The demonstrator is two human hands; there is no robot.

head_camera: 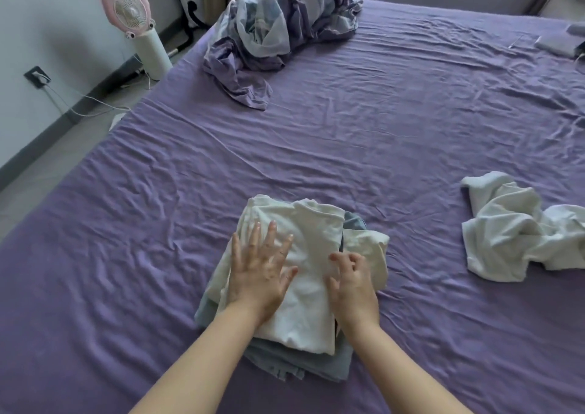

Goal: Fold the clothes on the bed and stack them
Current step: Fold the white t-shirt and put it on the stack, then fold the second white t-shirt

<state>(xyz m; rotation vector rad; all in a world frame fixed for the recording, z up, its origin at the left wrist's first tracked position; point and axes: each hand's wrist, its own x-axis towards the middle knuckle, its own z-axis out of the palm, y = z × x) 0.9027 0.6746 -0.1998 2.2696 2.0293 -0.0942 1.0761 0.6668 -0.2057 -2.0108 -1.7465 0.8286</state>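
Observation:
A folded white garment (pixel 304 236) lies on top of a stack of folded clothes, with grey-blue folded pieces (pixel 297 366) under it, near the front of the purple bed (pixel 380 135). My left hand (pixel 259 271) lies flat on the white garment with its fingers spread. My right hand (pixel 351 280) rests on the garment's right side with its fingers curled, though whether it pinches the cloth is unclear. A crumpled white garment (pixel 512 233) lies unfolded on the bed to the right.
A heap of purple and grey bedding (pixel 278 30) sits at the far side of the bed. A pink fan (pixel 129 8) on a white stand is on the floor to the left, with a cable from a wall socket (pixel 37 76). Small items (pixel 557 43) lie at the far right.

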